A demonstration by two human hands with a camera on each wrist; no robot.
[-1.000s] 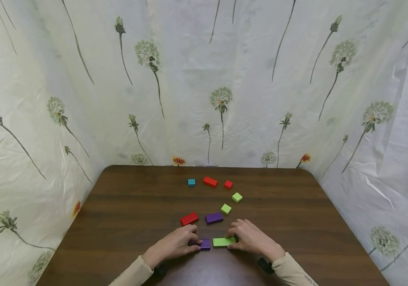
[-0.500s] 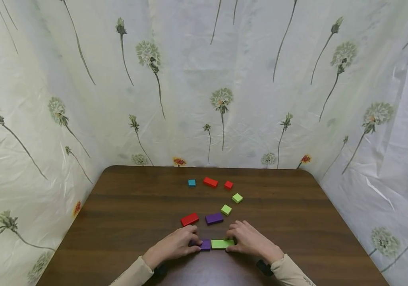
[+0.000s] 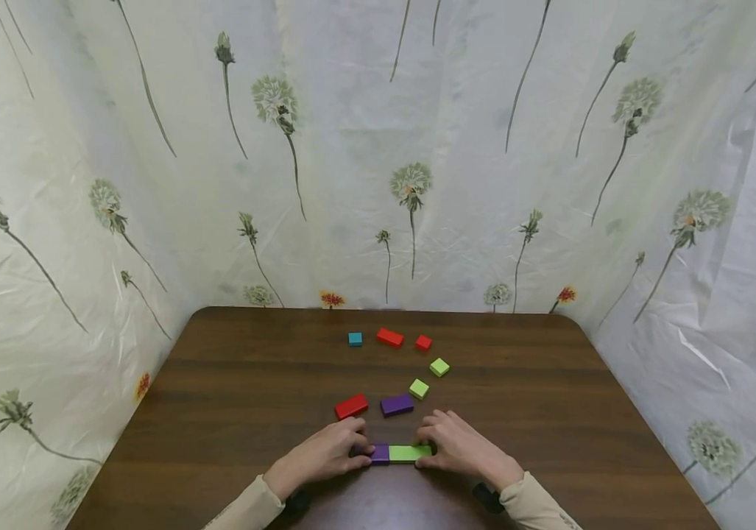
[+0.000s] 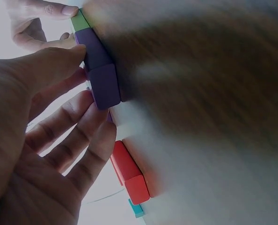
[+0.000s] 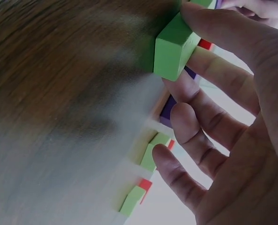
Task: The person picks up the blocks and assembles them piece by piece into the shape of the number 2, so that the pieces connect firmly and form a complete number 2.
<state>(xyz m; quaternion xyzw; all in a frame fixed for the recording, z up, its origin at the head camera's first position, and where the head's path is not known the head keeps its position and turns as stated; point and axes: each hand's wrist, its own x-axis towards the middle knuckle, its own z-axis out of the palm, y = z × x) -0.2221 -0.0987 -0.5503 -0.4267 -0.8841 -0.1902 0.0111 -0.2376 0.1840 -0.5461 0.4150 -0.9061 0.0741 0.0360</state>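
Observation:
My left hand (image 3: 330, 450) pinches a purple block (image 3: 380, 454) between thumb and fingers; the fingers hide its left part in the head view, while the left wrist view shows its near end (image 4: 106, 85). On the other side, my right hand (image 3: 460, 445) grips a long green block (image 3: 407, 454) by its right end, seen close up in the right wrist view (image 5: 171, 49). Both blocks lie flat on the table, end to end and touching. Just beyond the hands lie a red block (image 3: 351, 406) and a second purple block (image 3: 397, 405).
Two small green blocks (image 3: 419, 389) (image 3: 440, 366) lie behind the right hand. Farther back sit a small red block (image 3: 423, 343), a longer red block (image 3: 390, 338) and a small blue block (image 3: 355, 338). A flowered curtain (image 3: 351, 147) surrounds the brown table (image 3: 252, 383).
My right hand has slid the green block left, and the gap between it and the purple block has closed. The left hand has stayed in place, holding the purple block.

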